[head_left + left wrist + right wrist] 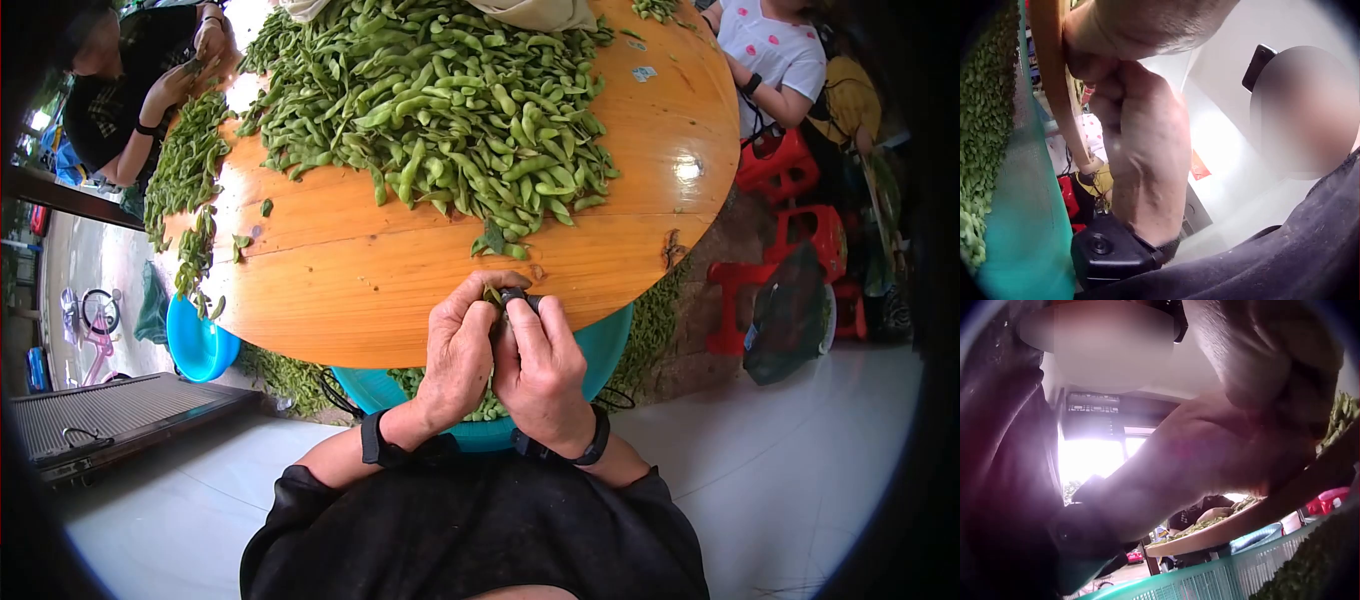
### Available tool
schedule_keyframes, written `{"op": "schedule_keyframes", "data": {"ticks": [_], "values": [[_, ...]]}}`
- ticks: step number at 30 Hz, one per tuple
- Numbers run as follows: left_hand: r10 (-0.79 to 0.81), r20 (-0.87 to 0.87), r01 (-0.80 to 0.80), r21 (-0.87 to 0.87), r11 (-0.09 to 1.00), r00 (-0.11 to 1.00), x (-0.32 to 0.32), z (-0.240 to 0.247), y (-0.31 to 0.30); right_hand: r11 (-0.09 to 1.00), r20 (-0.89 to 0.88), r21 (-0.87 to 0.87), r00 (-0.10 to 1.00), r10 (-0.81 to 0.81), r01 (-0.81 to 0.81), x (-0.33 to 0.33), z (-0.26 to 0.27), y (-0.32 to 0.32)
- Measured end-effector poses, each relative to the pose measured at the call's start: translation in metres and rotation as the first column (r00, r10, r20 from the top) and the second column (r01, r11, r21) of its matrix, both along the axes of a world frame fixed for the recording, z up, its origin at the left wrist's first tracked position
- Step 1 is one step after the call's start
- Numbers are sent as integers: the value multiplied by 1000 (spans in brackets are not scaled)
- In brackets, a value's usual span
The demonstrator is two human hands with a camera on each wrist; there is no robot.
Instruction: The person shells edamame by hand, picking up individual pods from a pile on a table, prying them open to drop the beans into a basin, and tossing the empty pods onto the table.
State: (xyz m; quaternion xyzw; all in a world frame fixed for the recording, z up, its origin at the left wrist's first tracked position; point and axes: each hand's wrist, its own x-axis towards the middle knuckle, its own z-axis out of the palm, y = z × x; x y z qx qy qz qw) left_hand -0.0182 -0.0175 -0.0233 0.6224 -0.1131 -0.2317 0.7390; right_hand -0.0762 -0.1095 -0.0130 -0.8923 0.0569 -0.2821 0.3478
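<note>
Orange-brown wood, polished and catching glare, made up the round-edged table (350,300), which stood over a pale tiled floor (840,430); at the far left, the room gave onto a paved area with one pink bicycle (100,330). One large heap of green pods (430,110), far too many to count, covered the table's far middle, and a smaller spread of pods (190,165) ran along the left edge. Two small cards lay on the far right.

Just beyond the near edge, the left hand (455,355) and right hand (545,365) met with curled fingers, pinching one bean pod (491,295) between them. A small black item (515,296) sat at the right fingertips; whether worn or held could not be told. The hands hid most of the pod.

Below them stood one teal basket (485,437) with green beans in it, partly hidden by the hands and the table. One blue basin (200,343) stood at left. Two other people were at the table, one far left, one far right. At right were at least two red stools (780,165), and a dark bag (785,315) blocked part of the view there.
</note>
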Motion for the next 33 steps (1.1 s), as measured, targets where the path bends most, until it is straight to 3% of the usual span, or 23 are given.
{"op": "schedule_keyframes", "data": {"ticks": [2, 5, 6, 7, 9, 11, 13, 15, 16, 17, 19, 21, 23, 24, 25, 27, 28, 30, 32, 33], "values": [[0, 41, -1, 4, 1000, 999, 0, 0, 1, 999, 48, -18, 998, -31, 32, 2, -1, -1], [-76, -103, 72, -43, 996, 992, 4, 12, -1, 998, 74, 15, 995, -61, 60, 4, -3, -7], [-59, -362, -3, -166, 986, 930, 4, 17, -5, 996, 86, 57, 993, -77, 72, 4, -1, -8], [-74, -595, -106, -262, 959, 800, 4, 21, -8, 996, 86, 56, 993, -77, 73, 4, -1, -9], [-54, -623, -136, -253, 958, 781, 3, 17, -5, 998, 119, 30, 991, -56, 52, 3, -3, -12], [-163, -516, 31, -255, 967, 841, 6, 3, 8, 995, 97, 103, 995, -23, 13, 2, -5, -18], [-193, -499, 71, -254, 965, 845, 8, 4, 13, 984, 78, 177, 997, 11, -24, 1, -5, -23], [-224, -481, 111, -252, 961, 847, 8, 5, 14, 811, -68, 582, 991, 117, -56, -2, -6, -30], [-234, -468, 119, -261, 958, 852, 8, 6, 15, 736, -88, 674, 982, 169, -66, -3, -3, -35], [-243, -454, 128, -270, 954, 857, 8, 8, 15, 735, -88, 675, 982, 168, -66, -4, 1, -39], [-248, -490, 137, -252, 958, 836, 10, 10, 14, 427, -69, 903, 961, 269, -55, -6, 8, -47], [-249, -525, 145, -232, 962, 814, 10, 10, 13, 437, -40, 896, 964, 263, -82, -9, 7, -49], [-276, -451, 159, -280, 947, 849, 6, 6, 13, 517, -79, 851, 953, 294, -89, -16, 11, -57], [-277, -452, 161, -278, 947, 848, 5, 3, 13, 686, -98, 721, 963, 250, -104, -15, 11, -56], [-301, -452, 181, -290, 940, 840, 5, 1, 13, 685, -98, 722, 964, 246, -101, -16, 10, -56], [-330, -449, 207, -302, 931, 830, 4, 1, 11, 814, -58, 571, 984, 170, -108, -17, 6, -56], [-322, -460, 230, -245, 942, 828, 3, 2, 11, 814, -56, 571, 984, 168, -106, -17, 6, -57], [-310, -470, 251, -185, 950, 826, 2, 5, 11, 957, 35, 244, 988, 153, -157, -16, 5, -61], [-402, -240, 415, 0, 910, 883, 1, 6, 10, 958, -19, 249, 988, 156, -146, -18, 12, -57], [-407, -240, 419, 1, 908, 882, 1, 11, 9, 959, -73, 250, 985, 156, -134, -20, 16, -55]]}}
